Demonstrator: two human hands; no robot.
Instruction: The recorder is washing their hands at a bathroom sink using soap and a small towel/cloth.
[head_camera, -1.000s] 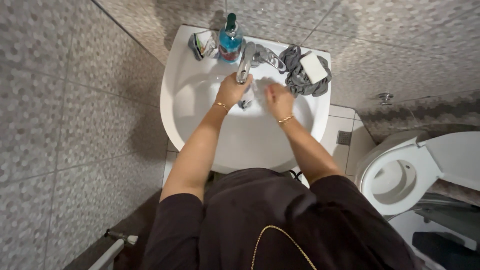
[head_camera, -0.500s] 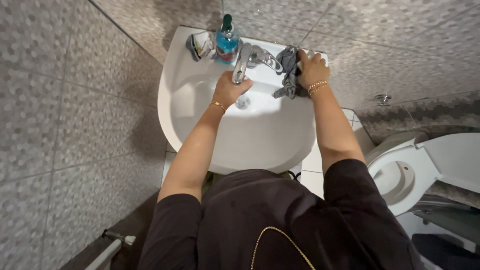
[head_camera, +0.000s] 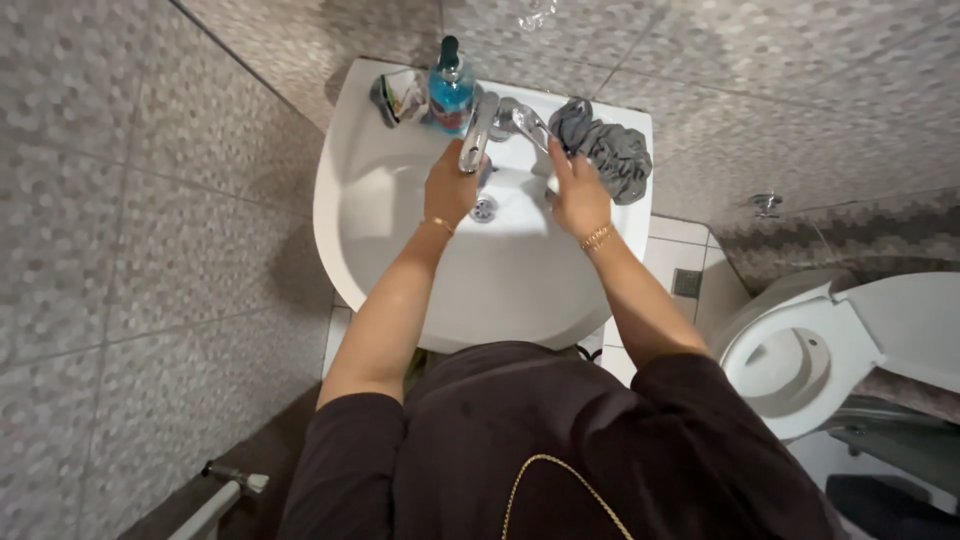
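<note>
The chrome metal tap stands at the back of the white ceramic washbasin, its long spout reaching out over the bowl toward the small round drain. The left hand sits under and against the tip of that spout, fingers curled up around its end; how tightly they close cannot be told from above. A thin gold bracelet circles the left wrist.

The right hand is raised beside the tap's chrome lever handle, fingers held straight and pressed close together, their tips pointing at the lever and at the edge of the crumpled grey cloth that lies on the basin's right back ledge. Whether the fingertips actually touch the lever or the cloth cannot be told. A gold beaded bracelet sits on the right wrist.

On the left back ledge stands a blue plastic pump bottle with a dark cap, just beside the tap, and next to it lies a small crumpled packet.

The person wears a black top with a thin gold chain. Grey patterned tiles cover the walls around the basin. To the right, well apart, a white toilet stands with its lid open.
</note>
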